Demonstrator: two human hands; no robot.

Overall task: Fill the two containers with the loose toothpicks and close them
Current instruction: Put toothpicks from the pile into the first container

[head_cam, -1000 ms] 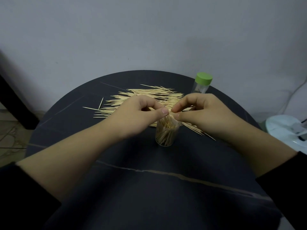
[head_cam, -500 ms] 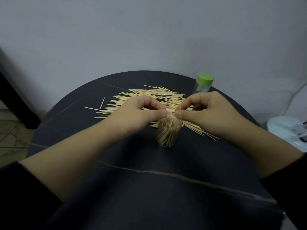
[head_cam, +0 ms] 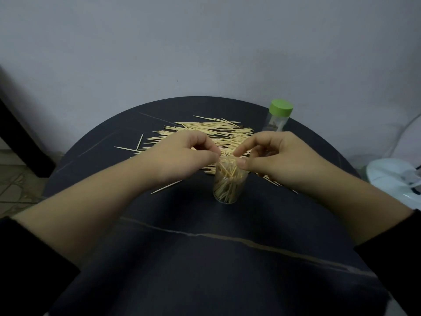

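An open clear container (head_cam: 229,188), partly filled with toothpicks, stands upright at the middle of the dark round table (head_cam: 205,258). My left hand (head_cam: 182,156) and my right hand (head_cam: 282,156) meet at its mouth from either side. Each has its thumb and curled fingers pinching toothpicks at the rim. A wide pile of loose toothpicks (head_cam: 214,131) lies just behind the hands. One stray toothpick (head_cam: 167,187) lies under my left wrist. The second clear container (head_cam: 276,119), with a green lid on, stands at the back right.
A few single toothpicks (head_cam: 134,147) lie left of the pile. A white object (head_cam: 394,181) sits beyond the table's right edge, and a grey wall rises close behind the table. A pale seam (head_cam: 227,237) crosses the near tabletop.
My hands have drawn slightly apart over the container's mouth, and more toothpicks stand inside it. A stray toothpick now lies on the table under my left wrist.
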